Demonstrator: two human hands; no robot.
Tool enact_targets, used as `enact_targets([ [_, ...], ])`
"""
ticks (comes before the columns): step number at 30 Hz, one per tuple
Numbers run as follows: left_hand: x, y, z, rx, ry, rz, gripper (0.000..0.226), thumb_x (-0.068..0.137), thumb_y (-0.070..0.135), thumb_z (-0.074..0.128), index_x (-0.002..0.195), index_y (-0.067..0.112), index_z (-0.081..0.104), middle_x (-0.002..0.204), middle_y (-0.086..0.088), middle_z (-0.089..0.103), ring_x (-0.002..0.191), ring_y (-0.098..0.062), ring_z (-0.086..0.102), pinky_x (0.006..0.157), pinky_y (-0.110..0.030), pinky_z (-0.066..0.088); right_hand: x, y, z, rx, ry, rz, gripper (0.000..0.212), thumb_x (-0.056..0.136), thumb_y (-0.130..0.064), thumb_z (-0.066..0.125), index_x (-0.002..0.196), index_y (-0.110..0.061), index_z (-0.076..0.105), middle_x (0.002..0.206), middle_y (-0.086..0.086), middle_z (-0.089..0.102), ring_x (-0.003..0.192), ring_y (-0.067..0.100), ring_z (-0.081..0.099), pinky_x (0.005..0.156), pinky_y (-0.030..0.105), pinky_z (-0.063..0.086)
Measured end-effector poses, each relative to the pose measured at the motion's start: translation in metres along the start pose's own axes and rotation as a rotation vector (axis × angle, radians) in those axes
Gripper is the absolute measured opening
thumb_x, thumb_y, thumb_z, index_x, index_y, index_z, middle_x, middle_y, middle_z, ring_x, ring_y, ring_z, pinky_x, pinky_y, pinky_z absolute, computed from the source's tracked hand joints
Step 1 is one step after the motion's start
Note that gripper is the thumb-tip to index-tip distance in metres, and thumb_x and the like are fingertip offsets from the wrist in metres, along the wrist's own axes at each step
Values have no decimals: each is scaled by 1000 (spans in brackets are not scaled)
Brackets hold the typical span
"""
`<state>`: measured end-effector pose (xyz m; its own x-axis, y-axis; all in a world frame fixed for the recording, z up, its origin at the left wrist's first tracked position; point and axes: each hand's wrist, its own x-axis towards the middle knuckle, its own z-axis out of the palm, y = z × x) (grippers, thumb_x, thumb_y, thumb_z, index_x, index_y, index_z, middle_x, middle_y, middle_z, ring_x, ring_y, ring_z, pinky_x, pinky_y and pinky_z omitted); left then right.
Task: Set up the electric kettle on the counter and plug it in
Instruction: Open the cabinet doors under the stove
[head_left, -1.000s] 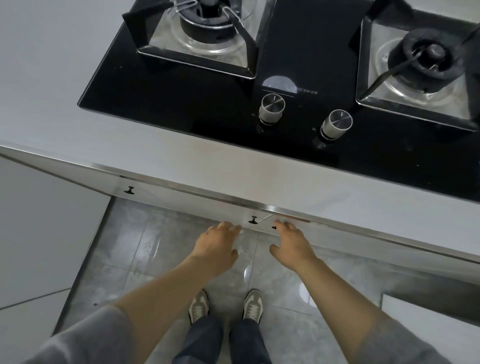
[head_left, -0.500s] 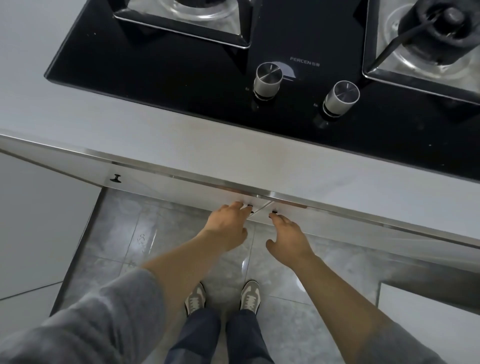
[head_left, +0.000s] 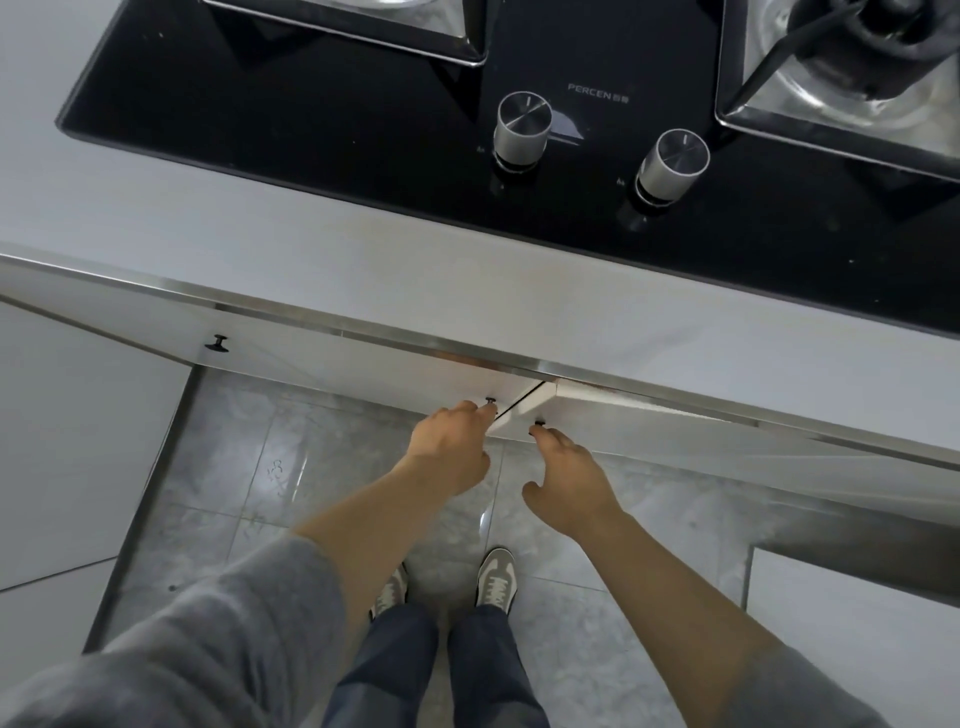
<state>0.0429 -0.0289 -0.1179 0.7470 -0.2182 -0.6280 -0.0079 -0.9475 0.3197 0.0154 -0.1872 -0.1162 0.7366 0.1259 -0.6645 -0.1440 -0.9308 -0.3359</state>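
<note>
Nearest, grey sleeves (head_left: 208, 639) and dark blue trousers (head_left: 431, 670) fill the bottom edge; two grey-and-white sneakers (head_left: 496, 579) stand on glossy grey marbled floor tiles (head_left: 291, 467).

Left hand (head_left: 449, 454): back of hand up, fingers curled forward, fingertips at the small black knob (head_left: 490, 400) of the left white cabinet door (head_left: 363, 369). Cannot tell whether the knob is pinched; the fingers hide the contact.

Right hand (head_left: 569, 480): fingers loosely spread, thumb out to the side, holding nothing. Fingertips just below the small black knob (head_left: 538, 424) of the right white cabinet door (head_left: 675, 441), touching or nearly so; contact unclear.

Right door stands slightly ajar, its inner edge swung out from the cabinet front, a wedge-shaped gap showing between the two doors. A third black knob (head_left: 216, 344) sits well to the left on the same cabinet run.

Above the doors, a brushed metal trim strip (head_left: 363, 332) edges the pale grey counter (head_left: 260, 228).

Farther back, a black glass gas hob (head_left: 311, 104) is set into the counter, marked PERCEN, with two silver round dials (head_left: 522, 127) side by side and steel burner trays at left and right. Black burner cap (head_left: 878, 31) at top right.

Electric kettle: nowhere in view.
</note>
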Motion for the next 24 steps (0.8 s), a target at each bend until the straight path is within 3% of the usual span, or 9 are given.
enact_targets([
  [11,-29,-10,33,-90,5,-50,67,87,16,52,148,25,26,154,1,35,133,-28,42,104,-40,45,-27,5,22,44,-1,62,71,85,-21,58,148,-23,25,153,-3,34,134,24,40,106,37,41],
  [20,-46,-19,49,-125,1,-57,70,87,21,57,147,30,23,153,5,36,127,-27,49,98,-40,50,-57,11,43,115,4,104,68,86,-33,59,146,-26,28,155,-5,33,138,23,38,112,39,38],
  [24,-56,-23,52,-81,-13,-29,70,87,21,58,148,28,22,153,4,35,124,-28,51,97,-39,50,-68,12,57,160,41,151,66,86,-37,57,145,-26,29,155,-5,33,135,23,41,108,36,39],
])
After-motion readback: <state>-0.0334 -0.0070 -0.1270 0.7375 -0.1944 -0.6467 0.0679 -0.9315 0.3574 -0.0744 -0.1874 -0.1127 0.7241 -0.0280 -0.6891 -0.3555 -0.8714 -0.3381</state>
